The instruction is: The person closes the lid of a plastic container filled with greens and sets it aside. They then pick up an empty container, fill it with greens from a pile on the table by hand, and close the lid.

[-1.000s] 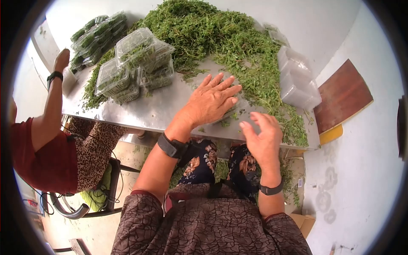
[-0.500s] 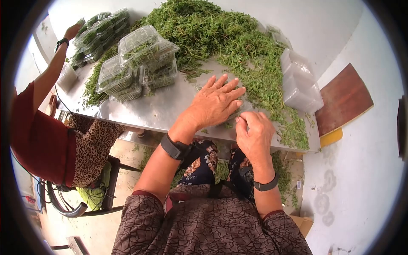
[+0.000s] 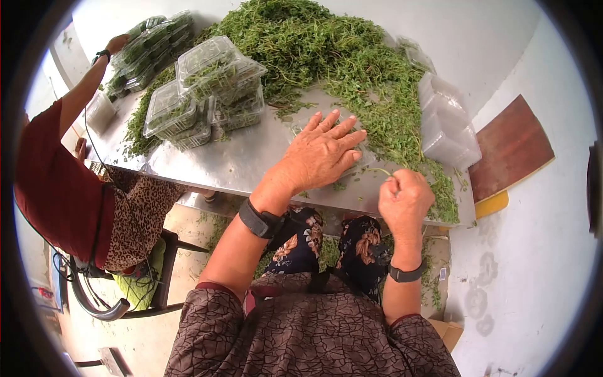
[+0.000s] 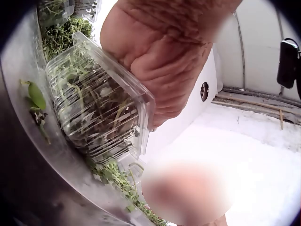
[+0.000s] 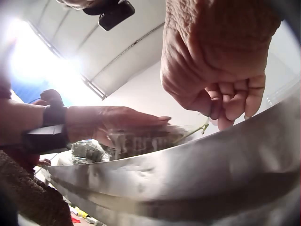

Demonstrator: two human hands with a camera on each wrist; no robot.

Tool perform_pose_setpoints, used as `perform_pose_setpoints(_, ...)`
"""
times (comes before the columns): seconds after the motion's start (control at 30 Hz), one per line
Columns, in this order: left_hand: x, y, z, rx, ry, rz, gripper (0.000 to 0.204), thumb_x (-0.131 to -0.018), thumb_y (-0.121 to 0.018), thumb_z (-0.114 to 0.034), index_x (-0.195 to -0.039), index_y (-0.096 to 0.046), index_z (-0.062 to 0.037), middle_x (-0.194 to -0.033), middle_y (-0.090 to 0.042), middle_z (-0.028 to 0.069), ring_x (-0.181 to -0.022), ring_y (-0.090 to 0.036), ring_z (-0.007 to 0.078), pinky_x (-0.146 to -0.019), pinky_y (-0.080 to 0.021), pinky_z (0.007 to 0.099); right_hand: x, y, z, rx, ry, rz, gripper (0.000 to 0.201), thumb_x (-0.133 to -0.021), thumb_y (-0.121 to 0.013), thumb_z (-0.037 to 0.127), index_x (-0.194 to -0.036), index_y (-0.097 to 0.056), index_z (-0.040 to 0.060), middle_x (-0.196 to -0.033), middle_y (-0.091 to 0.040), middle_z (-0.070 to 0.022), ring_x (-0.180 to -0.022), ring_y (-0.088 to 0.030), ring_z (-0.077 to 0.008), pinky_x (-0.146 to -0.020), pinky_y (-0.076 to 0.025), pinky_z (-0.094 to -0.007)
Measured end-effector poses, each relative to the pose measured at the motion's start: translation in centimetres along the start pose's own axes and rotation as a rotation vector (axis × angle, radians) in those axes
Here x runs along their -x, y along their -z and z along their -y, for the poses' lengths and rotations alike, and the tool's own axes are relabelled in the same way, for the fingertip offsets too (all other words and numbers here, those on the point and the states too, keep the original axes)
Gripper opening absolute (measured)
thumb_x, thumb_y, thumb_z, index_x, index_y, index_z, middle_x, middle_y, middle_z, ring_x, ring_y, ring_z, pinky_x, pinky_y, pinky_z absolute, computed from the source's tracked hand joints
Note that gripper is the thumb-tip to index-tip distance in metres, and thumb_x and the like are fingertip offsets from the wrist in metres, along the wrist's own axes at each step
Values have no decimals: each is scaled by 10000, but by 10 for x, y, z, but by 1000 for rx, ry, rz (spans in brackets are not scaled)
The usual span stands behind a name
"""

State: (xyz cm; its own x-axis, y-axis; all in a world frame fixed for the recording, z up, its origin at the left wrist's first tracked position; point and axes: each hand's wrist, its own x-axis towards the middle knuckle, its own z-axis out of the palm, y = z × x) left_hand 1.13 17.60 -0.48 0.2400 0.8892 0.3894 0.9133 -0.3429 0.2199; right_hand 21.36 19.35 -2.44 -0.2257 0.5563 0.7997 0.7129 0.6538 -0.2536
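Note:
My left hand (image 3: 320, 154) lies flat with its fingers straight on top of a clear plastic clamshell box (image 4: 96, 103) filled with leafy greens. In the head view that hand covers most of the box. Just right of it, my right hand (image 3: 407, 198) has its fingers curled in, with thumb and forefinger pinching a thin green stem (image 5: 203, 127). The stem runs from the box's side toward my right fingertips, as the head view and right wrist view show. Behind both hands spreads a big heap of cut greens (image 3: 301, 44).
Filled clamshell boxes (image 3: 169, 113) are stacked at left, with more packed boxes (image 3: 147, 53) farther back. Nested plastic trays (image 3: 447, 129) stand at right beside a brown board (image 3: 512, 144). Another person (image 3: 63, 195) at the far left reaches toward the back boxes. The metal table's (image 3: 239, 169) front edge runs before me.
My right hand came in to the box's side, its fingers closed, and it then drew back to the right with a stem. The left hand stays on the box. The other person's arm reached farther back.

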Motion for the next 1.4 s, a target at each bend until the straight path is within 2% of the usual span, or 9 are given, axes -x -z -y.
perform_pose_setpoints(0.13,0,2,-1,25,8,9,449,-993,-399,-389,-1385,-474,-184,-1469,-397,104,-1408,-262,315,-1170,-149,453,3,15,-31,153,-82,-28,116,-706,-610,29,-651,-510,45,-597,-528,-105,-589,-551,-316,-535,-444,-435)
perform_pose_setpoints(0.2,-1,-1,2,35,7,10,448,-994,-394,-391,-1385,-475,-188,-1473,-391,105,-1407,-261,319,-1171,-147,453,4,21,-40,173,-334,-68,103,-802,-640,102,-748,-583,35,-668,-585,-115,-641,-577,-323,-572,-460,-429)
perform_pose_setpoints(0.37,-3,7,5,84,14,30,465,-1000,-376,-392,-1396,-462,-165,-1490,-367,111,-1412,-255,320,-1176,-115,448,-1,21,-24,79,-226,-113,216,-892,-618,196,-1007,-628,13,-933,-652,-165,-808,-634,-336,-702,-508,-405)
perform_pose_setpoints(0.47,3,19,8,355,-33,-137,484,-1012,-351,-385,-1403,-449,-117,-1495,-359,129,-1419,-256,292,-1166,-150,429,-5,14,-3,-172,-207,-43,301,-921,-591,216,-1125,-612,-4,-1083,-643,-195,-901,-651,-335,-784,-523,-393)
perform_pose_setpoints(0.53,18,31,8,612,159,-347,505,-1020,-337,-389,-1407,-435,-80,-1494,-358,145,-1415,-268,279,-1141,-215,403,-6,9,1,-331,-211,53,349,-953,-554,234,-1192,-585,-18,-1170,-619,-221,-970,-653,-330,-834,-523,-390)
perform_pose_setpoints(0.77,64,13,-2,806,587,-405,512,-1011,-390,-318,-1415,-376,-5,-1466,-347,251,-1386,-311,346,-1126,-243,363,-12,-23,8,-446,-163,85,368,-967,-529,230,-1220,-564,-35,-1212,-598,-240,-1033,-640,-337,-867,-512,-379)
perform_pose_setpoints(1.1,56,1,-6,782,628,-407,562,-977,-474,-284,-1421,-324,28,-1371,-437,263,-1168,-511,329,-1017,-380,370,-4,-15,19,-696,-276,309,344,-968,-529,178,-1223,-577,-47,-1186,-632,-155,-996,-631,-208,-902,-483,-318)
perform_pose_setpoints(1.3,54,-21,3,825,590,-510,610,-942,-537,-305,-1397,-344,51,-1290,-497,260,-1049,-557,304,-935,-435,370,-6,-11,24,-879,-583,230,275,-932,-598,184,-1097,-588,-36,-850,-660,-110,-717,-628,-131,-610,-522,-263)
perform_pose_setpoints(1.4,54,-17,0,774,587,-489,604,-939,-540,-305,-1395,-352,45,-1233,-535,252,-1024,-573,305,-902,-454,378,-10,-8,21,-917,-755,422,268,-922,-624,243,-998,-585,-11,-723,-620,-66,-574,-562,-77,-462,-444,-216)
